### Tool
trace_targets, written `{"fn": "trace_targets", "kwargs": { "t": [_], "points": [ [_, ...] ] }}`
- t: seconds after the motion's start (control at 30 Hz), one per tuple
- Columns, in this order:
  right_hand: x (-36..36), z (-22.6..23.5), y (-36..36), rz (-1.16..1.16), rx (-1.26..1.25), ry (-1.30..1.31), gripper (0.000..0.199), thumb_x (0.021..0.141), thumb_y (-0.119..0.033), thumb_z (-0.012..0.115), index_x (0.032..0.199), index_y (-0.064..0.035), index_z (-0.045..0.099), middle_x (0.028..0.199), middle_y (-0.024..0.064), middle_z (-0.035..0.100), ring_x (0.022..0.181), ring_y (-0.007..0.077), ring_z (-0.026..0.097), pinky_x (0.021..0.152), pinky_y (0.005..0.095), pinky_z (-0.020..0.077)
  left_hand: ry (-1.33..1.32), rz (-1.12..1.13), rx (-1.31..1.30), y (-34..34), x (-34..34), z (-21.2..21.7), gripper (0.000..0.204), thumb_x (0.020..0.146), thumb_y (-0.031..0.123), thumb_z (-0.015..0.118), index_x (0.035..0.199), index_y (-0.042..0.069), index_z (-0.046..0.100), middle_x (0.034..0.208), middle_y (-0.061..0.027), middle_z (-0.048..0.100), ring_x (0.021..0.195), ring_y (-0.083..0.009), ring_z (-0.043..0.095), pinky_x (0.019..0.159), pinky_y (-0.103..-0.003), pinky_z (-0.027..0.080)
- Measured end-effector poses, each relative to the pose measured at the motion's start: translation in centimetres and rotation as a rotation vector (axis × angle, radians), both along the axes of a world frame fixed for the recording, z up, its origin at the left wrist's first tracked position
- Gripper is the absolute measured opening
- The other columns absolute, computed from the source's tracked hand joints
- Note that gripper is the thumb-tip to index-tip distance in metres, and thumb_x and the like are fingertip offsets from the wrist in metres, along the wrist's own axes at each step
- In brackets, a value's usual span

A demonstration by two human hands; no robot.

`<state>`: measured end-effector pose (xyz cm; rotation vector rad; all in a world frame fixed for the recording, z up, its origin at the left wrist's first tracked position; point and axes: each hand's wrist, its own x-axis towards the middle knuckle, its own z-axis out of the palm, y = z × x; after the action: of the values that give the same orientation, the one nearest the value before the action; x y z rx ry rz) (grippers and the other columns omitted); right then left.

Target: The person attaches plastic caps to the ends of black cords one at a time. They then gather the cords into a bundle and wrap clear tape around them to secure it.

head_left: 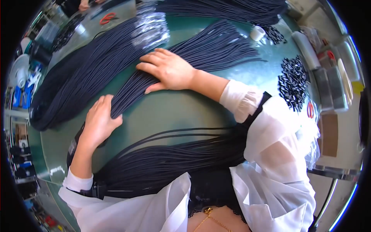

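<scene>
A bundle of thin black cables (214, 46) lies slantwise across the green table, its loose ends fanned out toward the far right. My left hand (101, 121) is closed around the near-left part of this bundle. Farther along it, my right hand (167, 70) rests palm down over the cables, fingers stretched across them. Just beyond lies a thicker bundle of black cables (83, 71), bound with clear plastic wrap (151, 31). Close to my body, another spread of black cables (181, 156) runs along the table edge, partly hidden by my sleeve.
At the right sit a pile of small black pieces (292, 83), red-handled scissors (310, 110) and a white roll (257, 33). Orange-handled scissors (108, 18) lie far left, near another person's hand (84, 5). More black cables (224, 9) stretch along the far side.
</scene>
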<state>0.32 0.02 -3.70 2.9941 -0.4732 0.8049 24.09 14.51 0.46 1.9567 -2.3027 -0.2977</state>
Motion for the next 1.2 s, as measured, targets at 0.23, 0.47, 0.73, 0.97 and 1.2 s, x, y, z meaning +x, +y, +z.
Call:
{"fn": "trace_targets", "kwargs": {
  "t": [0.23,0.47,0.73,0.97,1.2],
  "points": [
    [-13.1,3.1,-8.3,-0.628,-0.31,-0.083,0.042,0.072,-0.015,0.07,0.113,-0.0079,0.06,0.119,0.014,0.057,0.112,0.0323,0.052,0.097,0.0414,0.0406,-0.046,0.03,-0.057,1.1,-0.1,-0.9,0.044,0.068,0.009,0.068,0.105,-0.005,0.049,0.099,-0.0194,0.056,0.096,-0.0363,0.055,0.084,-0.041,0.045],
    [-29.6,1.1,-15.8,-0.999,0.345,0.096,0.064,0.074,-0.035,0.071,0.127,-0.0055,0.05,0.12,0.0207,0.056,0.108,0.0334,0.056,0.093,0.0381,0.0437,0.034,0.052,-0.026,0.8,1.2,-1.2,0.051,0.069,0.01,0.069,0.114,-0.005,0.048,0.102,-0.0191,0.055,0.098,-0.0361,0.054,0.086,-0.04,0.044],
    [-27.2,3.8,-11.8,-1.049,0.303,-0.18,0.054,0.078,-0.027,0.069,0.123,-0.0017,0.053,0.106,0.0154,0.063,0.094,0.0233,0.061,0.085,0.0318,0.0472,0.12,-0.01,-0.305,2.6,-0.1,0.7,0.049,0.073,0.014,0.07,0.118,0.001,0.054,0.102,-0.0136,0.058,0.095,-0.0294,0.055,0.085,-0.036,0.043],
    [-6.8,5.8,2.9,-0.081,1.177,-0.26,0.049,0.084,-0.015,0.067,0.126,-0.0005,0.046,0.108,0.0059,0.058,0.094,0.0133,0.056,0.086,0.0265,0.0462,0.759,0.061,-0.18,2.7,-1.9,1.7,0.029,0.077,0.017,0.072,0.102,0.004,0.064,0.088,-0.0028,0.056,0.078,-0.0106,0.05,0.07,-0.024,0.043],
    [2.3,3.4,8.4,0.234,1.571,-0.189,0.045,0.085,-0.011,0.066,0.123,-0.0004,0.045,0.113,0.0051,0.054,0.097,0.0118,0.055,0.087,0.0267,0.0452,0.822,0.074,-0.231,2.4,-0.6,1.2,0.023,0.08,0.018,0.07,0.096,0.002,0.065,0.077,-0.0025,0.057,0.07,-0.0098,0.051,0.065,-0.023,0.042]
  ]
}}
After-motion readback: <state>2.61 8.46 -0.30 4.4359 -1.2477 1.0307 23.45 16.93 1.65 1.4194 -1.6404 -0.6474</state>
